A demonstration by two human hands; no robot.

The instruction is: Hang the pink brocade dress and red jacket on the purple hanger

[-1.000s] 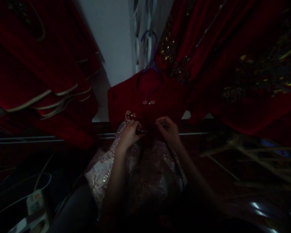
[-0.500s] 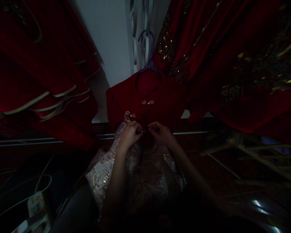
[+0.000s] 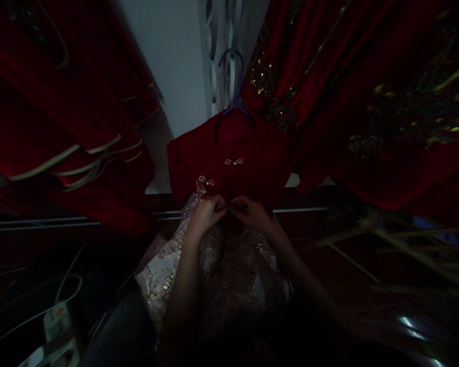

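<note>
A red garment hangs from a purple hanger, with a jewelled clasp below its neckline. Low in front of it, my left hand pinches with thumb and forefinger; what sits between the fingertips is too dark and small to name. My right hand is closed in a pinch too, its fingertips close against the left ones. A beaded ornament shows on the garment just above my left hand. Pale shiny patterned fabric spreads beneath both forearms.
Red cloth with pale piping hangs at the left. At the right hang red garments with gold sequins. A power strip with a white cable lies at lower left. Wooden bars stand at the right.
My right hand has moved left, bringing its fingertips up to those of my left hand. The gap between the hands has closed. The hanging garment is nearly still.
</note>
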